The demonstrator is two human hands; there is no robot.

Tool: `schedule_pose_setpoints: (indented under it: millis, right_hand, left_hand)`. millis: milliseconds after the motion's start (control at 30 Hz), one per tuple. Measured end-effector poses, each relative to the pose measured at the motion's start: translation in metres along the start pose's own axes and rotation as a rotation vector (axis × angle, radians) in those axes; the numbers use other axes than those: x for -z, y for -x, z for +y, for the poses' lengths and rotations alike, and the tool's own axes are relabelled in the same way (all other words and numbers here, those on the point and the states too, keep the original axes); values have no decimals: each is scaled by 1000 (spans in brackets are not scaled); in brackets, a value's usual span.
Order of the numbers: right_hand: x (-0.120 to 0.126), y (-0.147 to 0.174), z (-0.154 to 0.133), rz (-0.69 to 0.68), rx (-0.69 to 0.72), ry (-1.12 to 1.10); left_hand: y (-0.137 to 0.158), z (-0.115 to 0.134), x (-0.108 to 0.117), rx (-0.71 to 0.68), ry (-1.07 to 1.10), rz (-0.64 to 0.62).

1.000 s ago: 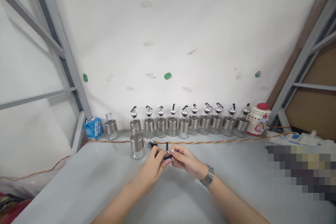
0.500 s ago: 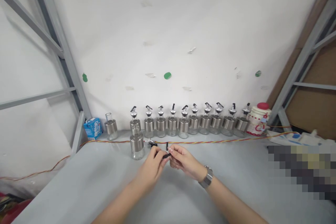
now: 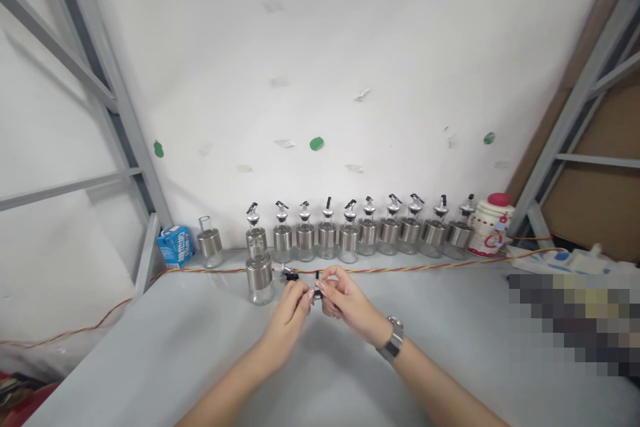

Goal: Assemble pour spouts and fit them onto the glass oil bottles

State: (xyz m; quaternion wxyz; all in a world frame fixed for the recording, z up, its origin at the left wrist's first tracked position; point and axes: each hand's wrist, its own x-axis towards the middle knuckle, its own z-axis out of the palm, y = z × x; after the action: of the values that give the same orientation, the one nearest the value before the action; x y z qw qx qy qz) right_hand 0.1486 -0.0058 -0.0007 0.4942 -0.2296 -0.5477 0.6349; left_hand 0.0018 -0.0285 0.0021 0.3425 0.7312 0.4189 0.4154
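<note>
My left hand and my right hand meet over the table, fingers pinched around a small black piece. The fingertips cover most of it, so its exact kind cannot be told. To the left of my left hand stands an uncapped glass bottle with a steel band. Beside that bottle, a silver and black pour spout lies near the wire. A short black strip shows just beyond the fingers. A watch is on my right wrist.
Along the wall runs a row of banded glass bottles with pour spouts. Another bottle lacking a spout and a blue carton stand left. A red-lidded white jar stands right. A twisted wire crosses the grey table.
The black piece has turned between my fingers: it lay sideways as a dark strip, and now less of it shows. My hands have come slightly closer together.
</note>
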Motion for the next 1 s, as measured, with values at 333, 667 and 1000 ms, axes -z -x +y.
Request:
schedule_pose_setpoints:
  millis: [333, 667, 1000]
  right_hand:
    - [5, 2, -1, -43, -31, 223]
    - [2, 3, -3, -57, -112, 332]
    - [-6, 7, 13, 85, -5, 529]
  left_hand:
    - [2, 6, 2, 312, 318, -110]
    - [-1, 4, 1, 357, 406, -123]
    - [0, 3, -4, 335, 340, -97]
